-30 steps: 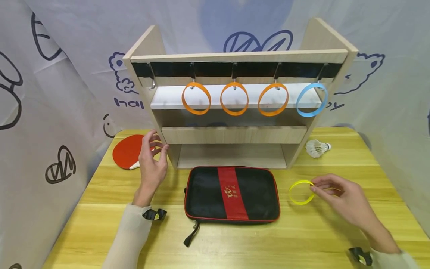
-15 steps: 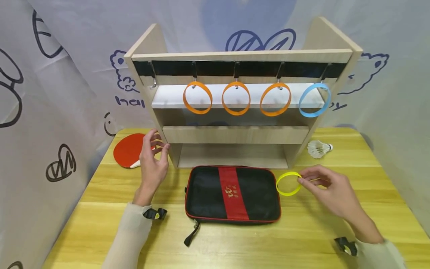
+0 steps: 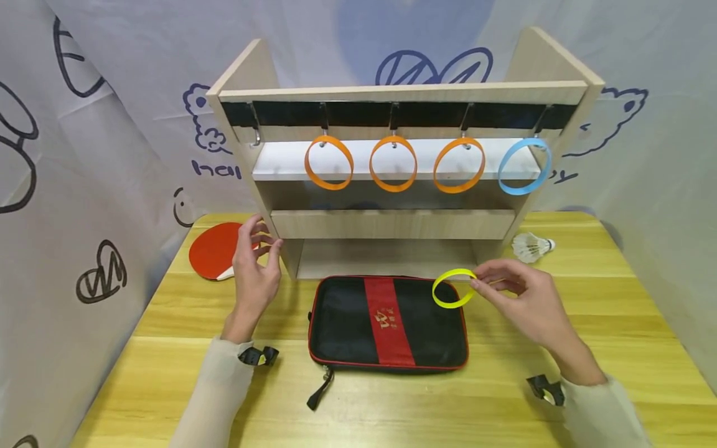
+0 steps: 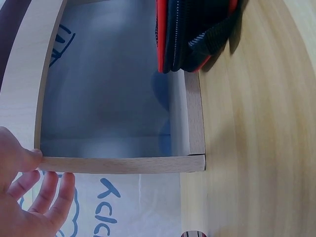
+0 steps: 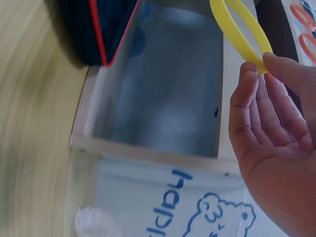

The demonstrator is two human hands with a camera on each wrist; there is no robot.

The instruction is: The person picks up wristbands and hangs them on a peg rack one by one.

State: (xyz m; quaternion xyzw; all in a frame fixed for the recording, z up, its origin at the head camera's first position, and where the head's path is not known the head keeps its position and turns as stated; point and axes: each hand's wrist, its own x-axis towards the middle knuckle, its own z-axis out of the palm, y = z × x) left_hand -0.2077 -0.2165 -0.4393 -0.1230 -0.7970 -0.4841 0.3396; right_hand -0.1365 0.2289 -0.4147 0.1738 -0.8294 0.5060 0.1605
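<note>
My right hand (image 3: 523,302) pinches a thin yellow ring (image 3: 435,295) between thumb and fingertips. The ring overlaps the right part of the black and red zip case (image 3: 342,323) in the head view. In the right wrist view the yellow ring (image 5: 237,29) stands out beyond the fingertips. My left hand (image 3: 254,274) grips the left side panel of the wooden shelf (image 3: 392,224), with the thumb at its front edge and the fingers on the outer side (image 4: 123,165). Three orange rings (image 3: 393,188) and a light blue ring (image 3: 524,188) hang from metal hooks; the leftmost hook (image 3: 256,134) is bare.
The case lies in front of the shelf, its zip pull (image 3: 319,392) toward me. A red table tennis bat (image 3: 213,249) lies left of the shelf, partly behind the left hand. A shuttlecock (image 3: 531,247) rests to the right on the wooden table (image 3: 420,410).
My right hand has carried the yellow ring leftward and toward the shelf, from beside the case to over its right part. The left hand keeps its place on the shelf.
</note>
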